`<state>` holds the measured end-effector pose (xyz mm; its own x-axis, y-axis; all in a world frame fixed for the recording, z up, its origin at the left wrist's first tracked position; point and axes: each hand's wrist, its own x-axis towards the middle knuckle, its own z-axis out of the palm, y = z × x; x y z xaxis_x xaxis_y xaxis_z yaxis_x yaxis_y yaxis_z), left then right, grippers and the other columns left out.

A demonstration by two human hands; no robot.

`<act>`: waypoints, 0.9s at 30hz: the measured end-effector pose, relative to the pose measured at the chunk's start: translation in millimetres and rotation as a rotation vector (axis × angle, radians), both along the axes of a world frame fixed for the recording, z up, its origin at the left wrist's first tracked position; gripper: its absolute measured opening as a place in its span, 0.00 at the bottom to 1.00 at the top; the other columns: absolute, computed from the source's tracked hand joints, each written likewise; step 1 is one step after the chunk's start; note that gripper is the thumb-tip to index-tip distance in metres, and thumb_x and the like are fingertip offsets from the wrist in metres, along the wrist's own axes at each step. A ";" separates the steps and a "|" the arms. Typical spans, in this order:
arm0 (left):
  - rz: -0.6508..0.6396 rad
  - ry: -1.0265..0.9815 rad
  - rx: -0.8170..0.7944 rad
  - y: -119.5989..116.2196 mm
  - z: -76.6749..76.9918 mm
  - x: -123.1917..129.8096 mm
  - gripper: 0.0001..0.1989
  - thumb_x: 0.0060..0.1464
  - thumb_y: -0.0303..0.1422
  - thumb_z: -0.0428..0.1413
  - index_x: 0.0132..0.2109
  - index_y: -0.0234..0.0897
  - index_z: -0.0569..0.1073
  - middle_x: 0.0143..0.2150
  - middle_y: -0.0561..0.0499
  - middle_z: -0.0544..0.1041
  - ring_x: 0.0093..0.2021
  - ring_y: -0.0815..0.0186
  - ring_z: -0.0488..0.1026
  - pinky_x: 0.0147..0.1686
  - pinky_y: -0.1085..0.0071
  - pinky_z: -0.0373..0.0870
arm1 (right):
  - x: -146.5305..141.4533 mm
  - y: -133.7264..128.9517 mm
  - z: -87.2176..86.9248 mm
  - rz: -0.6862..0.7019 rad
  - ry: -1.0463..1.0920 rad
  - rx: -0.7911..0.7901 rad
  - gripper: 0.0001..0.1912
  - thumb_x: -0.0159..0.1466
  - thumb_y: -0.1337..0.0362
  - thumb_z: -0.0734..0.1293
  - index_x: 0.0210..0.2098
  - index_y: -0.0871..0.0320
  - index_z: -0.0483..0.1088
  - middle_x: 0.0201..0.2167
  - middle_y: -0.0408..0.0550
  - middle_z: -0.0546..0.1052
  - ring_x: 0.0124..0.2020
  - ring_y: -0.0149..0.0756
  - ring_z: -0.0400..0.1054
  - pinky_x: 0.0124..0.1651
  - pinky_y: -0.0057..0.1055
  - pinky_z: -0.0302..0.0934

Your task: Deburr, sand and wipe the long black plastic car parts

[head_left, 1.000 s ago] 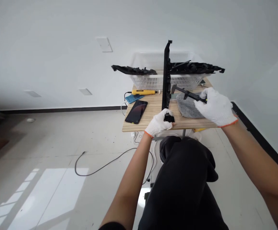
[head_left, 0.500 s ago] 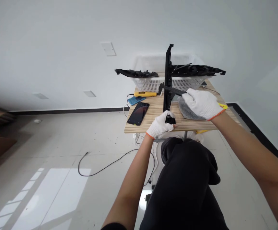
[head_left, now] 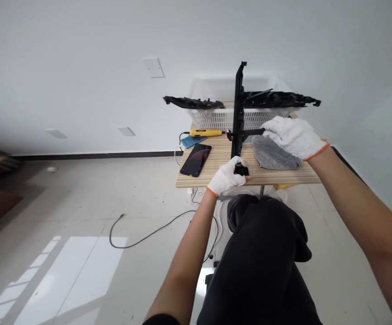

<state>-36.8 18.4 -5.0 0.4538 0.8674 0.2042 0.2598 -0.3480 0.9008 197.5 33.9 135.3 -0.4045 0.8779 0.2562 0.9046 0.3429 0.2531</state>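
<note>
A long black plastic part (head_left: pixel 238 104) runs from the table's front edge up across the rim of a white basket. Its near end is in my gloved left hand (head_left: pixel 228 175), with the fingers closed around it. My gloved right hand (head_left: pixel 292 134) grips a dark tool (head_left: pixel 252 132) that looks like a small hammer or scraper; its head lies over the middle of the long part. A grey cloth (head_left: pixel 274 154) lies on the table just below my right hand.
Behind is the white basket (head_left: pixel 216 119) with more black parts (head_left: pixel 277 99) across it. On the table's (head_left: pixel 189 182) left side are a phone (head_left: pixel 196 160), a yellow tool (head_left: pixel 205 132) and a blue object (head_left: pixel 192 141). A black cable (head_left: pixel 155 232) lies on the floor.
My right hand has moved right and slightly up, and the tool's head has come lower along the long part. My left hand has stayed nearly in place.
</note>
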 end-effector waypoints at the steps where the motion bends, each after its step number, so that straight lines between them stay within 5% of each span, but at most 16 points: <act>1: -0.002 0.001 -0.003 0.0 0.2 -0.1 0.17 0.47 0.32 0.63 0.45 0.40 0.72 0.39 0.55 0.76 0.38 0.67 0.72 0.41 0.72 0.68 | 0.3 0.7 -0.8 -0.024 -0.001 -0.001 0.18 0.76 0.56 0.57 0.57 0.55 0.73 0.52 0.52 0.78 0.44 0.41 0.70 0.40 0.36 0.51; 5: -0.005 0.006 -0.007 0.2 0.5 -0.8 0.17 0.47 0.33 0.64 0.46 0.40 0.72 0.38 0.55 0.75 0.38 0.67 0.71 0.40 0.72 0.68 | -3.1 -0.1 -6.0 -0.076 0.032 0.038 0.21 0.77 0.57 0.54 0.60 0.57 0.72 0.51 0.54 0.80 0.48 0.44 0.70 0.50 0.39 0.51; 11: 0.000 0.035 0.021 1.9 -1.3 -0.5 0.16 0.47 0.33 0.64 0.44 0.40 0.73 0.40 0.54 0.76 0.40 0.65 0.73 0.44 0.71 0.68 | -16.9 -0.3 -11.1 -0.139 0.050 0.015 0.30 0.75 0.44 0.50 0.44 0.56 0.74 0.44 0.55 0.80 0.46 0.47 0.70 0.53 0.43 0.53; 19: 0.011 0.069 0.018 1.5 0.6 -1.0 0.17 0.48 0.34 0.64 0.46 0.41 0.72 0.39 0.54 0.76 0.40 0.65 0.73 0.43 0.70 0.69 | -18.0 6.2 -17.9 -0.147 -0.057 -0.077 0.31 0.69 0.36 0.58 0.48 0.57 0.74 0.46 0.57 0.79 0.48 0.52 0.71 0.47 0.41 0.56; 27: -0.008 0.020 0.000 0.0 1.3 -1.3 0.18 0.49 0.38 0.66 0.45 0.41 0.72 0.39 0.55 0.76 0.38 0.66 0.72 0.41 0.72 0.69 | -17.3 -4.8 -15.1 -0.182 0.103 -0.002 0.30 0.70 0.42 0.57 0.54 0.58 0.73 0.50 0.61 0.79 0.52 0.55 0.70 0.54 0.45 0.57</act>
<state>-38.1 18.4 -3.6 0.4644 0.8639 0.1950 0.2751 -0.3500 0.8954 180.2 29.0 120.2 -0.2104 0.9347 0.2864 0.9729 0.1714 0.1554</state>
